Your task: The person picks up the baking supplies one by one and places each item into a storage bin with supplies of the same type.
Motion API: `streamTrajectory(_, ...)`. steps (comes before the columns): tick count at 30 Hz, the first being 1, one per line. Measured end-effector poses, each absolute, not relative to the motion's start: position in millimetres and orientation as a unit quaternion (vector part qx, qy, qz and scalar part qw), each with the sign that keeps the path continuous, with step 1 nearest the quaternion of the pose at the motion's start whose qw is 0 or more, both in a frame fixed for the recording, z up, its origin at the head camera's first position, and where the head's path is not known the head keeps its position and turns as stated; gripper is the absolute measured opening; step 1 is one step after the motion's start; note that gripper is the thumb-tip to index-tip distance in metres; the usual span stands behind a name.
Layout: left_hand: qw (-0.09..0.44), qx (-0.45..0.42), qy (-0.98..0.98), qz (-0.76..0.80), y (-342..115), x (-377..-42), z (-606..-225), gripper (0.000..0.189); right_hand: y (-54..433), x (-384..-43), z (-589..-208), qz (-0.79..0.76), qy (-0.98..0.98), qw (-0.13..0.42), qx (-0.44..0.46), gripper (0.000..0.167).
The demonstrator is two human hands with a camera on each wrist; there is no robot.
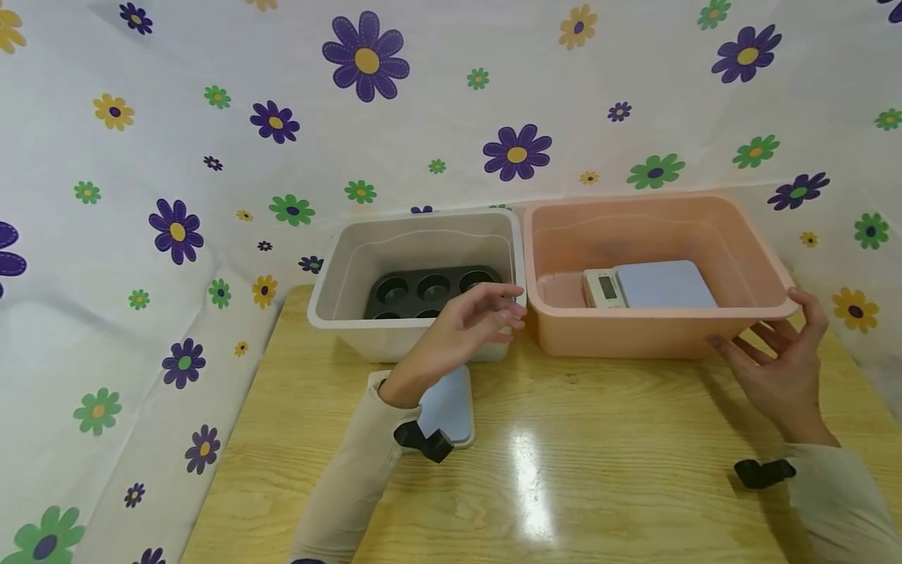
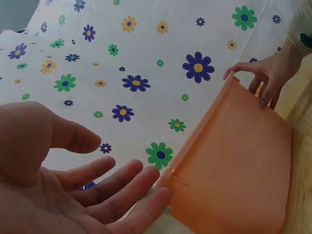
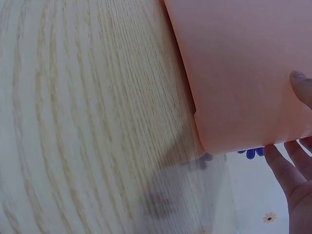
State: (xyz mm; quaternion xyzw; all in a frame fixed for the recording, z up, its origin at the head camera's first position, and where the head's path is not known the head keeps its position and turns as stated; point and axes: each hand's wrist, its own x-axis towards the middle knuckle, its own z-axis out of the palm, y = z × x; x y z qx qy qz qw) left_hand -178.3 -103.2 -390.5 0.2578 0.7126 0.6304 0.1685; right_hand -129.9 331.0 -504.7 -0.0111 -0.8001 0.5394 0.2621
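My right hand [image 1: 785,372] grips the front right corner of a salmon-pink plastic bin [image 1: 620,335]. Its thumb presses the front wall and the other fingers reach round the side, as the right wrist view also shows. Inside that bin lies a kitchen scale [image 1: 665,283] with a pale blue top and a small display. My left hand [image 1: 465,329] hovers by the adjoining rims of the two bins, fingers loosely bent with nothing in them. Behind it stands a cream bin [image 1: 380,337] holding a dark muffin pan [image 1: 413,294], partly hidden by this hand.
A second flat item with a pale blue top [image 1: 454,403], edged in cream, lies on the wooden table [image 1: 599,462] in front of the cream bin, partly under my left forearm. A flower-printed sheet [image 1: 437,117] hangs behind the bins and down the left side.
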Motion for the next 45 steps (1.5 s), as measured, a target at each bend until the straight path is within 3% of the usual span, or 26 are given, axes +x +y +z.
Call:
streamTrajectory(15,0.134,0.221,0.712,0.653,-126,-162,-406,0.031,333,-130,-503,0.533,-0.801,0.272,-0.012,0.11)
streamTrajectory(45,0.156,0.127,0.743,0.638,-188,-128,-462,0.037,331,-129,-505,0.545,-0.796,0.263,-0.016,0.112)
